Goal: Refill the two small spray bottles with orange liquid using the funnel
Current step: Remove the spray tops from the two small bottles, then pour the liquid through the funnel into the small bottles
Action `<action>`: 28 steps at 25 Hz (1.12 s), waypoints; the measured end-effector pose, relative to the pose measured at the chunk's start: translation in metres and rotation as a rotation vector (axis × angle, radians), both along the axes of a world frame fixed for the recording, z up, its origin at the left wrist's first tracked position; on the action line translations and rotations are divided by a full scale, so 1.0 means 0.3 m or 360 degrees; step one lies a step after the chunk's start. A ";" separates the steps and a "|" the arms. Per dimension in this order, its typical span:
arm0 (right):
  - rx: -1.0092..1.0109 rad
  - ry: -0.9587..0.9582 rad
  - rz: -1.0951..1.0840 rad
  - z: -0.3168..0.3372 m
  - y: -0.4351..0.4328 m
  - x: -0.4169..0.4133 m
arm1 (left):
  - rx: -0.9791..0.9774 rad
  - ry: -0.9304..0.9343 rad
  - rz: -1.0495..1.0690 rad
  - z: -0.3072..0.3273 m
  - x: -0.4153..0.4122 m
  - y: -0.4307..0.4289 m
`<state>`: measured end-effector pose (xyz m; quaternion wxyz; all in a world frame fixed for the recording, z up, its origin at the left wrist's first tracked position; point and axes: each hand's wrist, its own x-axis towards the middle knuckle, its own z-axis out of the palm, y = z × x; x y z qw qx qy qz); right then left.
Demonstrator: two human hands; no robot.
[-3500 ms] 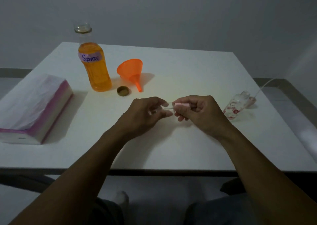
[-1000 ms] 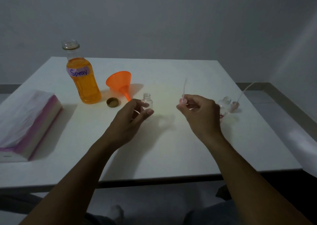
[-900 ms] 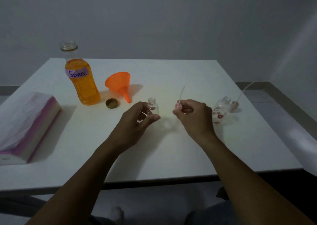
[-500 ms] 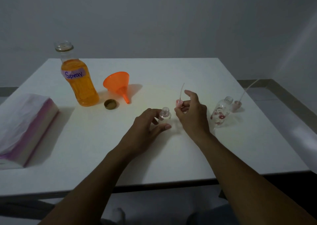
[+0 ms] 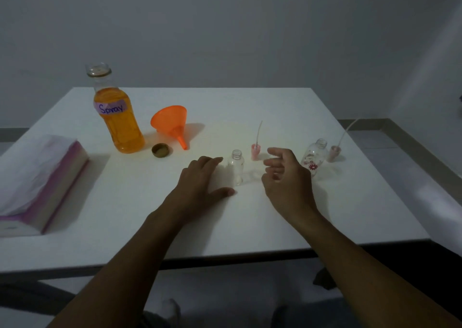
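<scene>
A small clear spray bottle (image 5: 236, 168) stands upright and uncapped at the table's middle. Its pink spray head (image 5: 256, 150) stands just behind it, tube pointing up. My left hand (image 5: 200, 185) rests open on the table left of the bottle, apart from it. To the bottle's right my right hand (image 5: 285, 177) hovers with loosely curled, empty fingers. A second small bottle with a red flower print (image 5: 313, 158) stands uncapped farther right, beside its own spray head (image 5: 334, 152). The orange funnel (image 5: 172, 125) lies on its side. The large bottle of orange liquid (image 5: 117, 117) labelled "Spray" stands open at the back left.
A gold bottle cap (image 5: 161, 150) lies between the large bottle and the funnel. A pink-and-white tissue pack (image 5: 35, 177) sits at the left edge of the white table (image 5: 250, 215). The table's right edge is close to the flowered bottle.
My hands pulled the spray head off the small clear bottle. The left hand set the bottle upright and let go. The right hand stood the spray head behind it and released it.
</scene>
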<state>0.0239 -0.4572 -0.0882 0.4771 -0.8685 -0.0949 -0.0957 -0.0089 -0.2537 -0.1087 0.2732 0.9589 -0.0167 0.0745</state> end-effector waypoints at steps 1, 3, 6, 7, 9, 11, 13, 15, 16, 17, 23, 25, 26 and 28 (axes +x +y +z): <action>0.0001 -0.0063 -0.0008 -0.001 -0.009 -0.034 | 0.0042 0.0018 0.0028 0.009 -0.022 0.018; -0.0021 -0.0205 0.0078 -0.016 -0.017 -0.103 | 0.0094 0.0064 0.0077 0.030 -0.069 0.066; -0.0187 -0.0434 0.0461 -0.061 0.018 -0.197 | 0.0030 0.0002 0.0214 0.066 -0.129 0.148; -0.0255 -0.0461 0.0592 -0.078 0.041 -0.216 | -0.0028 -0.0111 0.0288 0.078 -0.139 0.171; -0.0326 -0.0405 0.0787 -0.099 0.110 -0.232 | -0.0195 -0.0369 0.0505 0.100 -0.150 0.213; -0.0319 -0.0344 0.0896 -0.101 0.199 -0.226 | -0.0377 -0.0522 0.0762 0.110 -0.139 0.260; -0.0293 -0.0329 0.0897 -0.081 0.298 -0.207 | -0.0493 -0.0581 0.0950 0.103 -0.112 0.314; -0.0192 -0.0305 0.0787 -0.043 0.389 -0.167 | -0.0576 -0.0615 0.1094 0.089 -0.075 0.365; -0.0125 -0.0270 0.0705 -0.019 0.438 -0.135 | -0.0629 -0.0629 0.1185 0.086 -0.054 0.391; -0.0067 -0.0232 0.0605 0.002 0.485 -0.093 | -0.0689 -0.0648 0.1266 0.083 -0.031 0.418; 0.0003 0.0301 0.0203 0.084 0.705 0.211 | -0.0998 -0.0628 0.1202 0.074 0.123 0.548; -0.0012 0.0538 0.0188 0.089 0.761 0.293 | -0.1037 -0.0590 0.1131 0.058 0.160 0.575; -0.0046 0.0614 0.0164 0.088 0.785 0.324 | -0.1056 -0.0558 0.1111 0.050 0.170 0.583; -0.0162 0.0664 0.0118 0.075 0.819 0.363 | -0.1032 -0.0494 0.1069 0.034 0.178 0.600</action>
